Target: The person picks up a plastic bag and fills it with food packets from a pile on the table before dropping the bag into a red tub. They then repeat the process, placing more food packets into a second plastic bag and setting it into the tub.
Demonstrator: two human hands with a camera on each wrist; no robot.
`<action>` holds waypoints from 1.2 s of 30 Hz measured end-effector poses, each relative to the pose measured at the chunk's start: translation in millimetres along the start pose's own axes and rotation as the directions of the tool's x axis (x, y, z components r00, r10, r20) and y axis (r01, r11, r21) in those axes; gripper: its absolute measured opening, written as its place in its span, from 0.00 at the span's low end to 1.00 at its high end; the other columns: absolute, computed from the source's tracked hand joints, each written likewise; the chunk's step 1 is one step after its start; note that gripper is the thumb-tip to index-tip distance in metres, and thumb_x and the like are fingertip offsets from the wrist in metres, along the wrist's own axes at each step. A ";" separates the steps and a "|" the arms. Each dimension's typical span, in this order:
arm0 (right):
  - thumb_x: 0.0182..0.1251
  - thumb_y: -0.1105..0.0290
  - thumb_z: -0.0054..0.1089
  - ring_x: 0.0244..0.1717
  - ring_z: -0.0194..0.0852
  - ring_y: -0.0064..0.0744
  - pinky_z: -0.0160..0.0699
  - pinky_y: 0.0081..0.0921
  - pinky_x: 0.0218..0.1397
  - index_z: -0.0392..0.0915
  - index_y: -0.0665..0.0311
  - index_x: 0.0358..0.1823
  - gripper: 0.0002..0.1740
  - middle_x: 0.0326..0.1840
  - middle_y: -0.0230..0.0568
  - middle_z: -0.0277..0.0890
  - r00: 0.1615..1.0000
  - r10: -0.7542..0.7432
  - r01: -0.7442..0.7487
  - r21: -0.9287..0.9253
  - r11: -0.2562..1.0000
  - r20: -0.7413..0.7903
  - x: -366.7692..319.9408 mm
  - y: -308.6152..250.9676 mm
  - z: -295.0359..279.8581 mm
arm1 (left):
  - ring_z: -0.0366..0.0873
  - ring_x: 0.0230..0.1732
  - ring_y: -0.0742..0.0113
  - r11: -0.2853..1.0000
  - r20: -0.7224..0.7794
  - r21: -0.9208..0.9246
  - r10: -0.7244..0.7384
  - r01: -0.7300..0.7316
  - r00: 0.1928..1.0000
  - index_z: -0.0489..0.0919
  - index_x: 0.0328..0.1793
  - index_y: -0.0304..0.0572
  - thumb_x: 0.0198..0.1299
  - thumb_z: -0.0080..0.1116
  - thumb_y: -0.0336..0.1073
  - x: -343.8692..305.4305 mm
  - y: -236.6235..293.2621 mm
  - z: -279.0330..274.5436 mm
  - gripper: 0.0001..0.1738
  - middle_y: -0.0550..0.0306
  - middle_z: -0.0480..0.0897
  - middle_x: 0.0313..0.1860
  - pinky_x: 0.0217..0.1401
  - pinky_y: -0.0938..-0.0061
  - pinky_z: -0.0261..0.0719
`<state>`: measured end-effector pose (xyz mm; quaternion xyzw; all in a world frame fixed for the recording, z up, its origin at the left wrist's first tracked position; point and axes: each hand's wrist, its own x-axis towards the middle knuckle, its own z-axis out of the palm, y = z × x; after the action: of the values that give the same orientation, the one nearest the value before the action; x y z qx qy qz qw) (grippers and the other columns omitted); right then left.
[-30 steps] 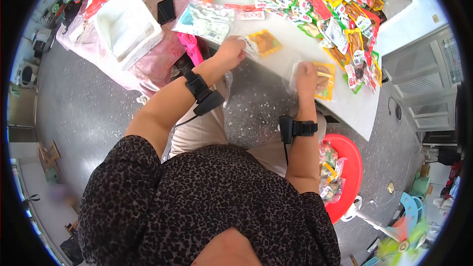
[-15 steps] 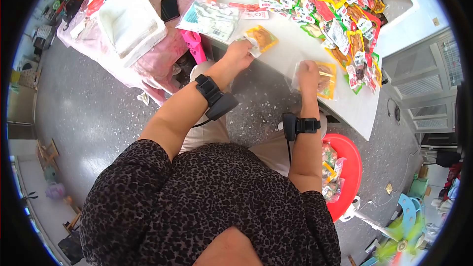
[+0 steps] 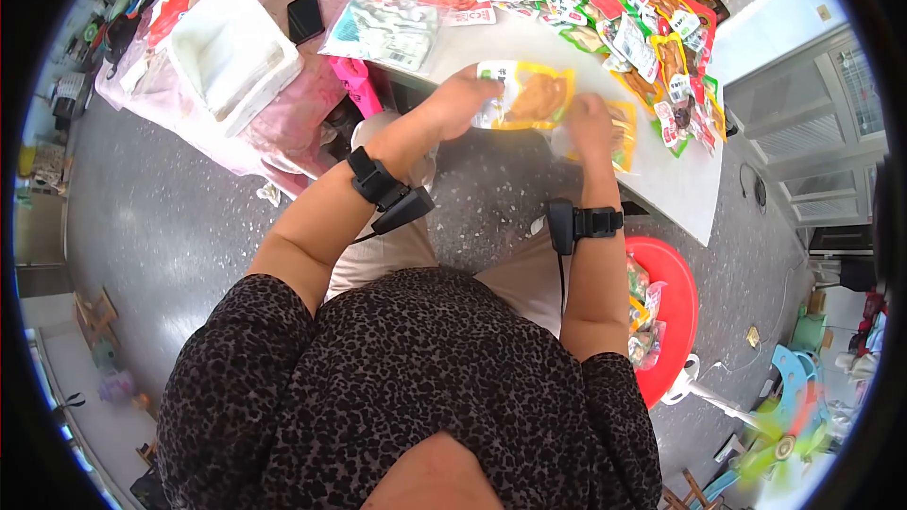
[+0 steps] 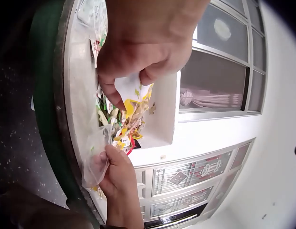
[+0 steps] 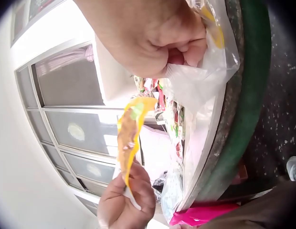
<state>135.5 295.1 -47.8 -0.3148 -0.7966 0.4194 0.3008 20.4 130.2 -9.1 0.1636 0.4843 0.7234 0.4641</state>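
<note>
My left hand (image 3: pixel 461 102) pinches the white end of a flat food packet (image 3: pixel 540 97) with a yellow border and brown food inside. The packet is raised above the table's front edge, its far end close to my right hand (image 3: pixel 591 125). That right hand grips the edge of a clear plastic bag (image 5: pixel 229 57), with curled fingers. A yellow-edged packet (image 3: pixel 624 135) shows inside the bag beside the hand. In the left wrist view, the bag (image 4: pixel 94 164) hangs loose and crinkled at the right hand's fingertips.
Many colourful food packets (image 3: pixel 652 47) are heaped on the white table (image 3: pixel 688 196). A clear bag of packs (image 3: pixel 383 30) lies at its left corner. A red tub (image 3: pixel 675 321) with packets stands on the floor at right. A white foam box (image 3: pixel 236 57) and phone (image 3: pixel 304 18) rest on pink cloth.
My left hand has carried its packet rightward, up close to the right hand, with the packet's face turned upward. The right hand keeps hold of the clear bag.
</note>
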 end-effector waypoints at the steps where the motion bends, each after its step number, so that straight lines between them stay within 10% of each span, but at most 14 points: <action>1: 0.52 0.69 0.48 0.16 0.68 0.27 0.65 0.23 0.21 0.70 0.69 0.28 0.09 0.20 0.41 0.70 1.000 -0.019 0.019 -0.015 1.000 -0.007 0.3 -1.2 -2.5 | 0.72 0.44 0.61 0.998 0.021 0.055 -0.011 0.010 1.000 0.60 0.52 0.33 0.51 0.43 0.25 1.9 -4.4 0.0 0.20 0.48 0.71 0.45 0.45 0.68 0.73; 4: 0.53 0.66 0.46 0.21 0.69 0.28 0.67 0.24 0.27 0.70 0.67 0.30 0.10 0.22 0.40 0.69 0.989 0.107 -0.106 -0.017 0.994 0.107 -0.6 -13.0 -13.7 | 0.72 0.42 0.62 0.995 -0.018 0.006 -0.095 0.095 0.995 0.63 0.50 0.33 0.50 0.42 0.23 5.9 -18.4 1.8 0.18 0.50 0.72 0.42 0.43 0.69 0.72; 10: 0.52 0.68 0.46 0.32 0.69 0.48 0.67 0.32 0.34 0.70 0.67 0.31 0.10 0.28 0.52 0.71 0.982 -0.190 0.184 -0.237 0.954 -0.001 -7.5 -12.9 -5.9 | 0.72 0.44 0.58 0.985 0.113 -0.109 -0.119 0.131 0.986 0.62 0.51 0.31 0.50 0.41 0.23 22.5 -42.5 -6.9 0.19 0.46 0.71 0.45 0.47 0.66 0.71; 17: 0.53 0.66 0.43 0.32 0.68 0.51 0.65 0.39 0.34 0.67 0.69 0.28 0.11 0.27 0.53 0.70 0.981 -0.174 0.192 -0.397 0.897 0.082 -17.8 -36.3 -0.9 | 0.71 0.46 0.56 0.840 0.366 -0.424 -0.183 0.339 0.912 0.62 0.51 0.32 0.50 0.41 0.24 49.8 -70.3 -6.6 0.19 0.45 0.69 0.48 0.50 0.64 0.68; 20: 0.53 0.67 0.43 0.31 0.68 0.52 0.65 0.40 0.34 0.66 0.68 0.26 0.10 0.26 0.54 0.70 0.966 -0.228 0.260 -0.473 0.842 0.126 -20.9 -33.6 6.0 | 0.72 0.42 0.56 0.902 0.279 -0.359 -0.140 0.238 0.950 0.64 0.49 0.33 0.52 0.42 0.26 57.4 -97.5 -5.3 0.16 0.46 0.70 0.45 0.47 0.66 0.69; 22: 0.52 0.67 0.43 0.31 0.68 0.52 0.65 0.40 0.35 0.66 0.68 0.24 0.09 0.25 0.55 0.70 0.956 -0.246 0.295 -0.510 0.808 0.162 -21.8 -29.7 11.9 | 0.72 0.38 0.61 0.911 0.332 0.246 0.241 -0.330 0.912 0.68 0.44 0.35 0.53 0.43 0.28 61.8 -103.9 0.0 0.12 0.51 0.73 0.37 0.39 0.69 0.71; 24: 0.52 0.68 0.44 0.30 0.68 0.52 0.65 0.40 0.34 0.66 0.68 0.25 0.09 0.24 0.55 0.70 0.964 -0.231 0.267 -0.516 0.814 0.135 -23.3 -29.2 13.3 | 0.73 0.35 0.64 0.965 0.097 -0.237 -0.089 0.110 0.991 0.70 0.42 0.35 0.52 0.45 0.31 74.2 -109.0 23.1 0.12 0.53 0.74 0.34 0.34 0.71 0.72; 28: 0.52 0.68 0.44 0.30 0.68 0.52 0.65 0.41 0.33 0.67 0.68 0.25 0.09 0.23 0.54 0.70 0.949 -0.302 0.302 -0.529 0.793 0.089 -20.3 -29.0 3.6 | 0.71 0.29 0.70 0.965 0.065 0.257 -0.071 0.053 0.995 0.70 0.39 0.35 0.51 0.48 0.34 84.9 -109.3 26.0 0.12 0.56 0.74 0.31 0.26 0.78 0.70; 30: 0.52 0.68 0.44 0.30 0.68 0.52 0.65 0.41 0.33 0.67 0.67 0.26 0.09 0.23 0.54 0.70 0.958 -0.281 0.275 -0.459 0.845 0.057 -18.4 -26.7 -2.9 | 0.71 0.26 0.72 0.743 0.109 0.667 -0.154 0.042 0.982 0.70 0.38 0.34 0.50 0.48 0.35 48.8 -59.8 38.2 0.12 0.56 0.73 0.30 0.23 0.80 0.68; 36: 0.52 0.67 0.44 0.30 0.68 0.51 0.65 0.41 0.33 0.67 0.67 0.26 0.09 0.25 0.53 0.70 0.963 -0.262 0.262 -0.461 0.848 0.065 -25.5 -36.7 0.7 | 0.71 0.27 0.72 0.950 0.125 0.250 -0.223 0.187 0.967 0.69 0.38 0.31 0.50 0.48 0.32 47.1 -70.9 20.1 0.11 0.55 0.73 0.30 0.24 0.79 0.69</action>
<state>141.6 259.0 -22.1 -0.2660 -0.9092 0.1711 0.2708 46.3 187.4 -70.0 0.2211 0.5447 0.5937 0.5495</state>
